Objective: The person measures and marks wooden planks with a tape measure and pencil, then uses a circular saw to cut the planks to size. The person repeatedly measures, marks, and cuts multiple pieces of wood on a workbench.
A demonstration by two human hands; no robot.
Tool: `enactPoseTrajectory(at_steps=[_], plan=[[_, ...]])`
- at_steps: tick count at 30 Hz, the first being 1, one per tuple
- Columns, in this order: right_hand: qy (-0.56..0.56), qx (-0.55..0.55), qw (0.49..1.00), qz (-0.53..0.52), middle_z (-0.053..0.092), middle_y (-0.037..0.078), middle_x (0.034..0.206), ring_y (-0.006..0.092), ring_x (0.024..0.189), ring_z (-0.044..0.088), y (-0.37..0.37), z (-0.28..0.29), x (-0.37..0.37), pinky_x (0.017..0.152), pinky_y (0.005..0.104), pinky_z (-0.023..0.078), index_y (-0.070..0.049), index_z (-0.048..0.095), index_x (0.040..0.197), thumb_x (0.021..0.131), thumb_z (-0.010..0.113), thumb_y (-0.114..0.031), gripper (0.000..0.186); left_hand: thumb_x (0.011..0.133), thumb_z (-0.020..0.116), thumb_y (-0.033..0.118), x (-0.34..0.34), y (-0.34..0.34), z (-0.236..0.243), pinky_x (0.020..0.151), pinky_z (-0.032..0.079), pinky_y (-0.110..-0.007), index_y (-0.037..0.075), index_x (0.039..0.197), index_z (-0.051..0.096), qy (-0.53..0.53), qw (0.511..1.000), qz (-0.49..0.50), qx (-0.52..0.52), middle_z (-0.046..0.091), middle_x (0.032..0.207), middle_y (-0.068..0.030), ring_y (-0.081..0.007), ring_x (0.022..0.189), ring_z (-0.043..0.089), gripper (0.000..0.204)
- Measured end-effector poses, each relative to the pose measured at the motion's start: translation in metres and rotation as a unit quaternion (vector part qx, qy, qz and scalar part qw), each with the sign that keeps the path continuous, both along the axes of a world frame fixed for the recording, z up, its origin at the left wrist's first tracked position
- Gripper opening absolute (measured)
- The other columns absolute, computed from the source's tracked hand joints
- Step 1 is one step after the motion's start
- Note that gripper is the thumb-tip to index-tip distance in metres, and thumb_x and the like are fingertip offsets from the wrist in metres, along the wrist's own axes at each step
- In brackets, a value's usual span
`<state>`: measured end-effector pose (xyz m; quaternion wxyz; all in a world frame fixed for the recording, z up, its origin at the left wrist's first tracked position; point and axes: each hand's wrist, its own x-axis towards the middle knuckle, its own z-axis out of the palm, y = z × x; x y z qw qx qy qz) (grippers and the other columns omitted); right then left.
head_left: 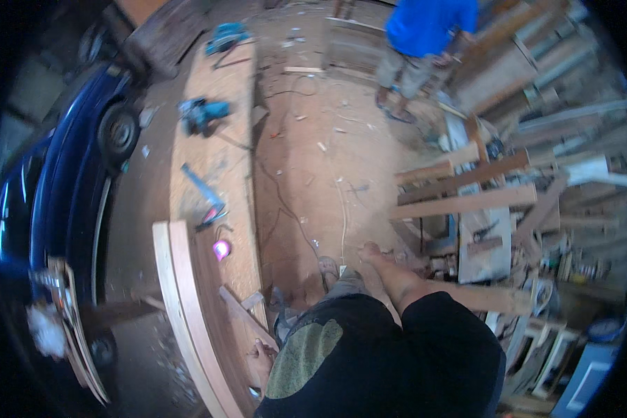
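Observation:
My left hand is low at the bench's near end, beside my dark shorts. Its fingers are small and blurred, so their grip is unclear. Just above the fingertips lies a wooden try square, its short arm angled off the long one; whether the hand touches it I cannot tell. Long planed boards lie side by side along the bench's left edge, next to the hand. Farther up the bench are a pink tape measure and a hand saw. My right hand is out of view.
The long bench carries two teal power tools, a nearer one and a farther one. A blue car stands left. Cords cross the dusty floor. Timber crowds the right. A person in a blue shirt stands at the far right.

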<state>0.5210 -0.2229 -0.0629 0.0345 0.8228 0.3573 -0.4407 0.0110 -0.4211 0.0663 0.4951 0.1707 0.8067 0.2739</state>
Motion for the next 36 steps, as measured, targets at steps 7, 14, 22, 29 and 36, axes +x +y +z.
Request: enactPoseTrajectory(at_steps=[7, 14, 22, 29, 36], plan=[[-0.032, 0.025, 0.996, -0.076, 0.069, 0.027, 0.128, 0.04, 0.122, 0.067, -0.109, -0.038, 0.102, 0.105, 0.046, 0.052, 0.002, 0.072, 0.123, 0.087, 0.073, -0.046, 0.06, 0.104, 0.063, 0.036, -0.044, 0.094, -0.044, 0.063, 0.054, -0.027, -0.005, 0.112, 0.071, 0.002, 0.943, -0.333, -0.008, 0.075, 0.091, -0.0103, -0.0162, 0.078, 0.069, 0.042], [-0.006, 0.104, 0.947, -0.304, 0.066, 0.025, 0.135, 0.0389, 0.125, 0.064, -0.172, -0.05, 0.125, 0.105, 0.0461, 0.051, 0.0, 0.071, 0.127, 0.09, 0.073, -0.047, 0.06, 0.104, 0.064, 0.035, 0.008, 0.217, -0.016, 0.062, 0.05, -0.026, -0.001, 0.133, 0.06, -0.043, 0.962, -0.268, 0.014, 0.07, 0.103, -0.0094, -0.0149, 0.079, 0.066, 0.047], [-0.016, 0.094, 0.927, -0.363, 0.075, 0.017, 0.088, 0.0293, 0.073, 0.07, -0.249, -0.028, 0.092, 0.066, 0.0446, 0.056, 0.0, 0.077, 0.106, 0.09, 0.074, -0.042, 0.045, 0.105, 0.065, 0.029, 0.055, 0.23, -0.033, 0.063, 0.051, -0.025, -0.001, 0.134, 0.06, -0.054, 0.929, -0.364, 0.044, 0.07, 0.102, -0.009, -0.0141, 0.08, 0.066, 0.042], [-0.074, 0.099, 0.925, -0.36, 0.073, 0.014, 0.081, 0.024, 0.064, 0.066, -0.327, -0.034, 0.114, 0.058, 0.0441, 0.053, -0.001, 0.076, 0.097, 0.088, 0.077, -0.044, 0.044, 0.102, 0.07, 0.035, 0.07, 0.162, -0.055, 0.059, 0.052, -0.031, -0.002, 0.11, 0.07, -0.064, 0.872, -0.486, 0.009, 0.068, 0.086, -0.0081, -0.0144, 0.076, 0.066, 0.038], [-0.209, 0.094, 0.934, -0.273, 0.075, 0.022, 0.102, 0.0324, 0.092, 0.071, -0.326, -0.047, 0.22, 0.079, 0.0452, 0.057, 0.005, 0.074, 0.116, 0.092, 0.072, -0.039, 0.049, 0.102, 0.065, 0.048, 0.034, 0.124, -0.13, 0.084, 0.052, -0.039, -0.005, 0.107, 0.074, 0.007, 0.838, -0.543, 0.046, 0.075, 0.094, -0.0119, -0.0231, 0.091, 0.068, 0.055]])
